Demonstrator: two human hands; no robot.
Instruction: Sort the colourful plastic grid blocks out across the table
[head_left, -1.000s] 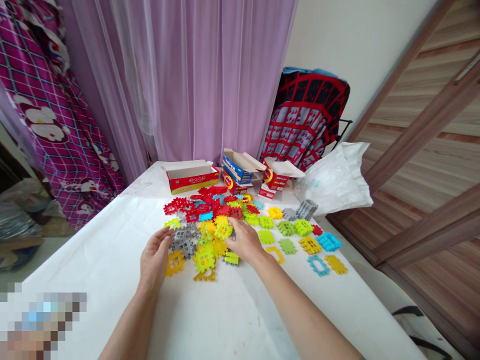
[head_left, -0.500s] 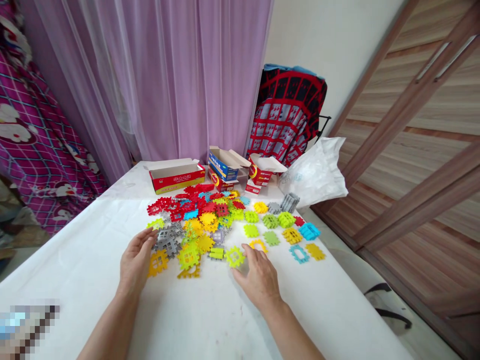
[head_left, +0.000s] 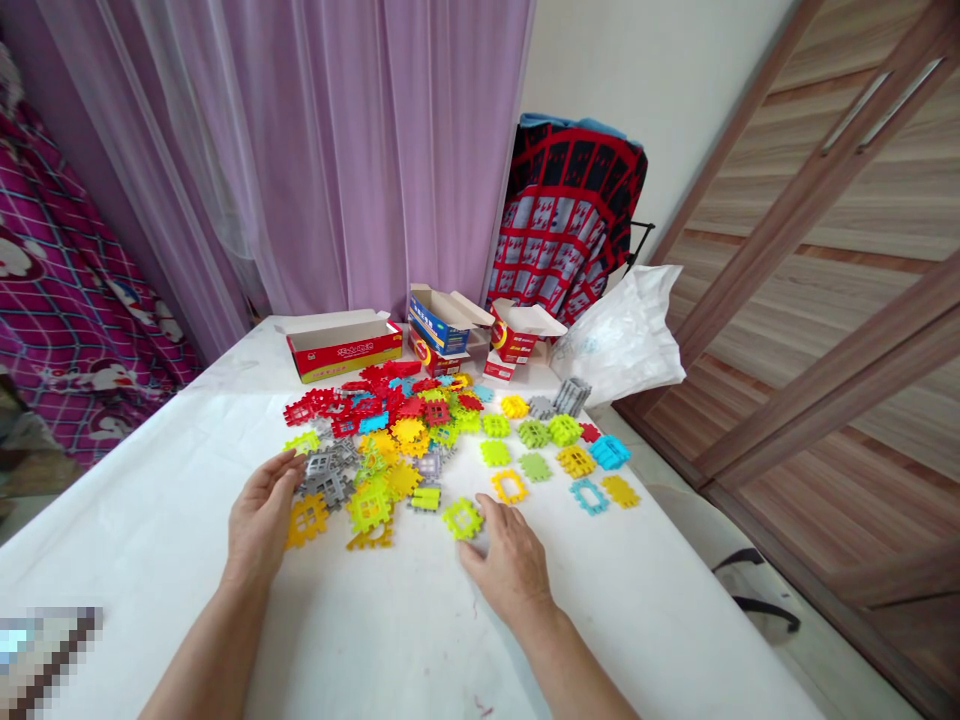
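Note:
My right hand (head_left: 511, 558) is beside a lime-green frame-shaped toy building piece (head_left: 463, 519) on the white table. Its thumb and fingers are apart around the piece's right side; whether they touch it I cannot tell. My left hand (head_left: 259, 515) rests at the left edge of a mixed heap, with curved, loose fingers and nothing visible in them. Grey window-shaped pieces (head_left: 326, 485) and an orange one (head_left: 307, 521) are nearest to it. Red pieces (head_left: 322, 403) cover the back of the heap. Lime pieces (head_left: 370, 505) overlap a dark-yellow one (head_left: 373, 537) in front.
Sorted pieces stand right of the heap, including a yellow frame (head_left: 510, 487), a blue frame (head_left: 588, 497) and a blue stack (head_left: 609, 453). Behind are an open red box (head_left: 345, 352), a blue box (head_left: 439, 327) and a white plastic bag (head_left: 626, 330). A blurred device (head_left: 45, 650) lies front left.
The view has shifted slightly. My right hand and the lime frame piece are a little nearer to me, uncovering more of the yellow frame. My left hand has barely moved.

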